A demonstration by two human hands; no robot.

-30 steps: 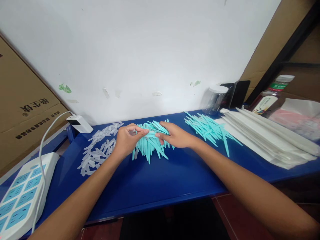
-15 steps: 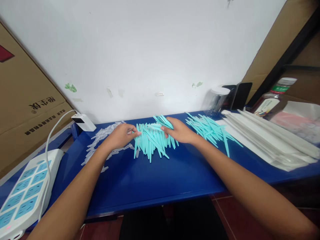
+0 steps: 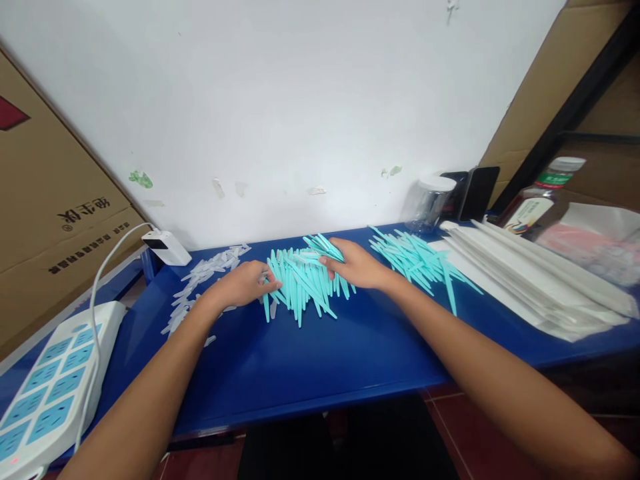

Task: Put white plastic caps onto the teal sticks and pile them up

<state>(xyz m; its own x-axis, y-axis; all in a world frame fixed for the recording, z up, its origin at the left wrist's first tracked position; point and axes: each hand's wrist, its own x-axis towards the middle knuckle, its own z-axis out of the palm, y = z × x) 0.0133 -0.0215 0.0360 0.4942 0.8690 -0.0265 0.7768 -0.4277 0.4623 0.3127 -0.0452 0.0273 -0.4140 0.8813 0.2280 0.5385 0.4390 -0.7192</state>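
Note:
A bundle of slim turquoise plastic sticks [image 3: 325,247] is in my right hand [image 3: 357,263], whose thumb and fingers close round it. Below it a layer of similar turquoise sticks [image 3: 300,287] lies side by side on the blue table [image 3: 310,373]. My left hand [image 3: 247,283] is at the left edge of that layer, fingers curled and pinched together against the outer sticks. What lies between its fingertips is too small to make out. Small translucent pieces [image 3: 200,273] are scattered behind and left of my left hand, partly covered by it.
Another turquoise pile [image 3: 415,260] lies to the right, beside stacked white plastic sleeves [image 3: 535,280]. A clear jar [image 3: 429,205], dark phone-like slabs [image 3: 480,193] and a bottle [image 3: 537,197] stand behind. At left are a power strip [image 3: 55,387], a white charger [image 3: 167,247] and a cardboard box [image 3: 60,173].
My left hand has moved slightly toward me, down along the left edge of the turquoise layer. The right hand keeps its bundle in nearly the same place.

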